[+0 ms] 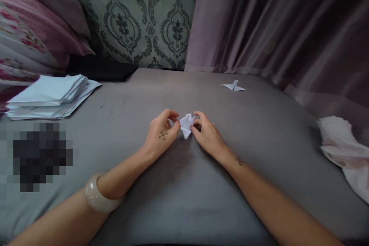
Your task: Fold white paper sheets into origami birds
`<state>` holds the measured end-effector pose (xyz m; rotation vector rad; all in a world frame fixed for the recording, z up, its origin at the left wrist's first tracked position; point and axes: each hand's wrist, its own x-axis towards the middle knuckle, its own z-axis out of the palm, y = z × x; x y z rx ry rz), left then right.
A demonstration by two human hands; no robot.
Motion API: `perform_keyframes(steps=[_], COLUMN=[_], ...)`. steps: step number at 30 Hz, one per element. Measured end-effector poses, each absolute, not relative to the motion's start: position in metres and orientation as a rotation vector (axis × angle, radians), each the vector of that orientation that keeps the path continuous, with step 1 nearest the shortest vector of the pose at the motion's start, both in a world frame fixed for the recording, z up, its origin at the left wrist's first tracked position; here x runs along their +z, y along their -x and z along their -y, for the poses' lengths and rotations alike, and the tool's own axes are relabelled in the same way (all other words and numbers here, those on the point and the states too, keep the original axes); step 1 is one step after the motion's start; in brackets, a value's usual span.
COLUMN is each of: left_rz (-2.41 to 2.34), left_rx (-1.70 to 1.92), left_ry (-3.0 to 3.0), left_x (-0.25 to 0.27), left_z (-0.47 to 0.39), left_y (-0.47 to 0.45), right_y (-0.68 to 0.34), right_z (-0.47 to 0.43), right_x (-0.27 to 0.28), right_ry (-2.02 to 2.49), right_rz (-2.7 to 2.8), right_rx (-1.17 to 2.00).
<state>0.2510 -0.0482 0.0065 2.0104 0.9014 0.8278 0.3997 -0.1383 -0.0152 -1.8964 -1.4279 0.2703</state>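
Note:
A small piece of folded white paper (186, 123) is held up between my two hands near the middle of the view, above the grey sheet. My left hand (163, 130) pinches its left edge with thumb and fingers. On the opposite side, my right hand (208, 133) grips the paper's right edge, thumb below and index finger curled above. The paper has several creased flaps, with one point facing down. Farther back to the right, a finished-looking folded paper bird (234, 86) rests on the sheet with its wings spread.
Stacked white paper sheets (49, 96) lie at the left, before a black flat item (100, 68). A blurred-out dark patch (42, 155) is below them. Whitish-pink cloth (343, 146) lies at the right. Curtains (259, 19) and a patterned wall (150, 23) bound the grey sheet (178, 207).

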Motion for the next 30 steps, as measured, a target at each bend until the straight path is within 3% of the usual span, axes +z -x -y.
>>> perform_keyframes(steps=[3,9,15,30], left_rz=[-0.848,-0.629,-0.677,-0.654], left_rx=[0.879,0.561,0.593,0.643], left_ry=[-2.153,-2.062,-2.032,-2.249], left_x=[0.003,-0.02,-0.023,-0.008], left_z=[0.043,0.03,0.031,0.04], left_y=[-0.25,-0.26,-0.265,-0.264], right_y=[-0.402,-0.403,-0.399,-0.389], right_z=[0.138,0.135,0.14,0.135], right_x=[-0.014,-0.02,-0.018,-0.006], right_ry=[1.865,1.773,1.796,1.84], right_rz=[1.505,1.453,1.38,1.406], right_rx=[0.203,0.35,0.172,0.238])
